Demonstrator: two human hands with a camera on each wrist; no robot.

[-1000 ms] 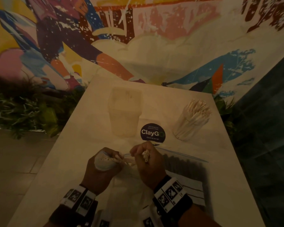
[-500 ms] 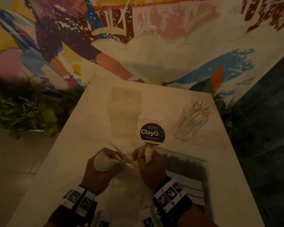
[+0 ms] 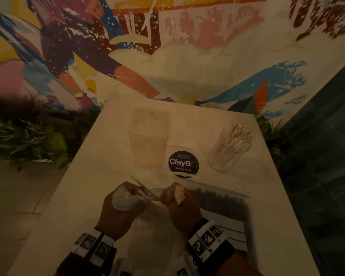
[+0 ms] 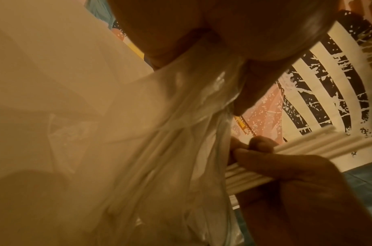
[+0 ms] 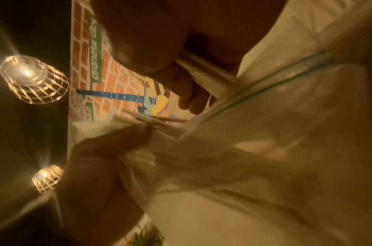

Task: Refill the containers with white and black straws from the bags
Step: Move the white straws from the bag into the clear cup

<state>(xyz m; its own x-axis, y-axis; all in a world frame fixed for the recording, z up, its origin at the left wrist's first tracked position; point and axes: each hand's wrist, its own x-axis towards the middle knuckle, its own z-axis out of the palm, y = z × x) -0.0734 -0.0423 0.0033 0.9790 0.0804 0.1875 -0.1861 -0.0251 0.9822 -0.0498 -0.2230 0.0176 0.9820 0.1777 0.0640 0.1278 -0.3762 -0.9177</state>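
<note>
My left hand point(image 3: 122, 204) grips the gathered mouth of a clear plastic bag point(image 3: 126, 200) with white straw ends showing in it; the bag point(image 4: 159, 149) hangs below the fist. My right hand point(image 3: 177, 202) holds a small bundle of white straws point(image 3: 179, 194), ends up, seen from the side as straws point(image 4: 285, 149). A couple of loose straws point(image 3: 141, 185) stick out slantwise between the hands. A zip bag of black straws point(image 3: 217, 204) lies on the table right of my hands. An empty clear container point(image 3: 149, 136) stands at the back; a cup full of white straws point(image 3: 231, 144) stands at the right.
A round dark ClayGo sticker point(image 3: 183, 163) sits on the white table point(image 3: 92, 176) between the containers. Plants point(image 3: 28, 132) and a painted wall lie behind the table. Tiled floor runs along the left; a dark wall is at the right.
My right hand has drawn a bundle of white straws up out of the bag and tilted its ends upward. A couple of straws now poke out toward the left. The left hand kept its hold.
</note>
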